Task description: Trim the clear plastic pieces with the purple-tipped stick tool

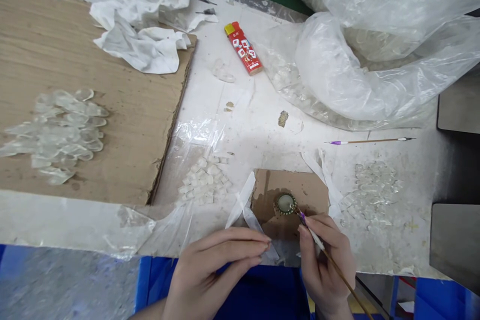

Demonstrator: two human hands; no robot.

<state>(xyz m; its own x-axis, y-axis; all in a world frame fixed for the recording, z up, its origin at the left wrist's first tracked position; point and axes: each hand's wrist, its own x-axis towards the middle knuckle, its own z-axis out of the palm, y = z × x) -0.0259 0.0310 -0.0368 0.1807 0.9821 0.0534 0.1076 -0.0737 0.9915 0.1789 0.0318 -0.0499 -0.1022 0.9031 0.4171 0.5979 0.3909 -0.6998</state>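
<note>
My right hand [326, 260] pinches a thin brush [339, 275] with a purple and white ferrule. The brush tip touches the edge of a small round cap [285, 203] with a beaded rim. The cap sits on a small brown cardboard piece [311, 191]. My left hand [221, 265] lies at the table's near edge with its fingers pressed together and stretched toward a white strip [240, 202] beside that cardboard. Whether anything is between those fingers I cannot make out.
A big cardboard sheet [131, 110] at left bears a heap of clear drop-shaped pieces [60, 132] and crumpled white paper [142, 25]. Small white pieces [204, 180] lie on plastic film. A red lighter [243, 48], a second brush [369, 140], more clear pieces [371, 187] and large plastic bags [375, 50] lie beyond.
</note>
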